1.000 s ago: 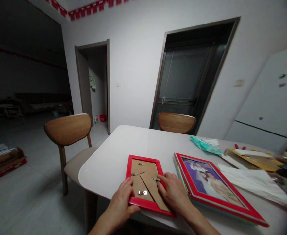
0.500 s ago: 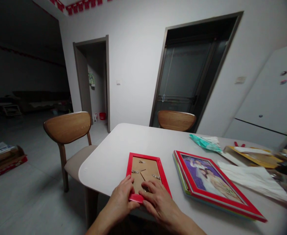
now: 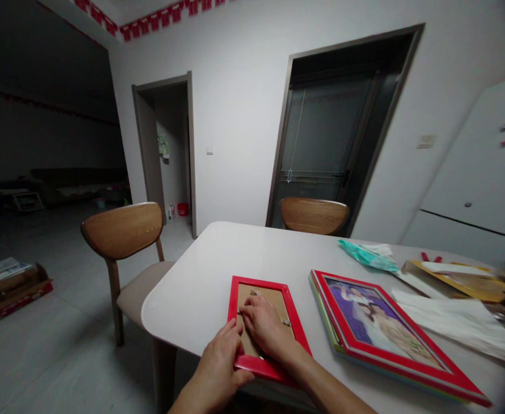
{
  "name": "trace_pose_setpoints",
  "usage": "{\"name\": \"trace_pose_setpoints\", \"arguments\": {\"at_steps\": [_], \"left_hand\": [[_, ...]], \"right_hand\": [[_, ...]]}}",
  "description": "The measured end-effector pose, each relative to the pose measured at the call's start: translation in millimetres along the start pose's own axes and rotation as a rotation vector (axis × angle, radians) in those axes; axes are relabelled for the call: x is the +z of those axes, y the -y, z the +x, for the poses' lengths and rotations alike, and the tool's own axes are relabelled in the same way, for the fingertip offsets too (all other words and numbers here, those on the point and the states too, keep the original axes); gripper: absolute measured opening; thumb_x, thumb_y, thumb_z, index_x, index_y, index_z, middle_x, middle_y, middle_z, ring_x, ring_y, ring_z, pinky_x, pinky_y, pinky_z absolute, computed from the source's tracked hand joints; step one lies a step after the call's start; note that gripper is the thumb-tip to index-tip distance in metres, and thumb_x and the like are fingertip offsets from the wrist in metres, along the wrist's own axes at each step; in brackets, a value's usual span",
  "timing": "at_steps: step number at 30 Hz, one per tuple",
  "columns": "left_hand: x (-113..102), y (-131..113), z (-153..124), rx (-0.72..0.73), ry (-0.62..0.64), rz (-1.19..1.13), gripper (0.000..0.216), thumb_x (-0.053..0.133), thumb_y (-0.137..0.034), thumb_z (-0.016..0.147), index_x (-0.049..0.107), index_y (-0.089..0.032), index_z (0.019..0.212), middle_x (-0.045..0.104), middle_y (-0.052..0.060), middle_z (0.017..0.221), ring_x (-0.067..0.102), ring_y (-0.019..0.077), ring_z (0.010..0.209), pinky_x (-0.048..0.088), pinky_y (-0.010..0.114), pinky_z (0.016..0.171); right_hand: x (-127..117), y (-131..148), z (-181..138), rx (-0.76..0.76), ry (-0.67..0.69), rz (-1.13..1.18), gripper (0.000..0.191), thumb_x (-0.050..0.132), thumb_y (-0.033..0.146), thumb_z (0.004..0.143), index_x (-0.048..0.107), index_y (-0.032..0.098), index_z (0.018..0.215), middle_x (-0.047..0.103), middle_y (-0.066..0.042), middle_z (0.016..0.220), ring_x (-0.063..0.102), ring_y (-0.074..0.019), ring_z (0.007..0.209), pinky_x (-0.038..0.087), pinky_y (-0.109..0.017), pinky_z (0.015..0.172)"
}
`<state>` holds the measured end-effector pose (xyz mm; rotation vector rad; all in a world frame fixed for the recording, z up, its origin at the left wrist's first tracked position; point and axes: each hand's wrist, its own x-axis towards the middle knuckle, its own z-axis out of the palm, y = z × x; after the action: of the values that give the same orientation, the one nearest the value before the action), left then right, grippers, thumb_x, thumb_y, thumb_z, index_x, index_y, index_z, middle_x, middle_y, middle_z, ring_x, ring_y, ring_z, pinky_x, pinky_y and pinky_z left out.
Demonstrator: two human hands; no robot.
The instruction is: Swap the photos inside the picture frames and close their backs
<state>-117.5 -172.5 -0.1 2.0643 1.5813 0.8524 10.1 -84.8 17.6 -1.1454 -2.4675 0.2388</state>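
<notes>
A small red picture frame [image 3: 274, 285] lies face down on the white table [image 3: 201, 287], its brown backing board and small metal clips showing. My left hand [image 3: 224, 356] grips the frame's near left corner, thumb on the red edge. My right hand [image 3: 263, 322] lies on the backing board with its fingertips pressed at a clip near the left side. To the right lies a stack of larger red frames [image 3: 386, 333], the top one face up with a photo of people.
Two wooden chairs [image 3: 125, 230] [image 3: 315, 214] stand at the table's left and far side. At the right lie a teal packet [image 3: 367, 256], white paper [image 3: 455, 322] and yellow envelopes [image 3: 459, 276]. A white fridge [image 3: 481, 190] stands at right; a cardboard box [image 3: 11, 282] sits on the floor.
My right hand moved from the frame's right side across the backing to the clip on its left. My left hand kept its hold on the near left corner.
</notes>
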Motion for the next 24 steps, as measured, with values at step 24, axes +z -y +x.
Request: {"name": "trace_pose_setpoints", "arguments": {"at_steps": [24], "left_hand": [[-5.9, -8.4, -5.0, -0.032, 0.056, 0.010, 0.030, 0.067, -0.015, 0.054, 0.052, -0.017, 0.080, 0.043, 0.010, 0.124, 0.027, 0.0209, 0.121, 0.028, 0.032, 0.098]], "right_hand": [[9.9, -52.9, 48.2, 0.439, -0.057, -0.059, 0.020, 0.047, 0.033, 0.071, 0.062, 0.019, 0.070, 0.065, -0.006, 0.072, 0.057, -0.0163, 0.067, 0.033, -0.024, 0.056]]}}
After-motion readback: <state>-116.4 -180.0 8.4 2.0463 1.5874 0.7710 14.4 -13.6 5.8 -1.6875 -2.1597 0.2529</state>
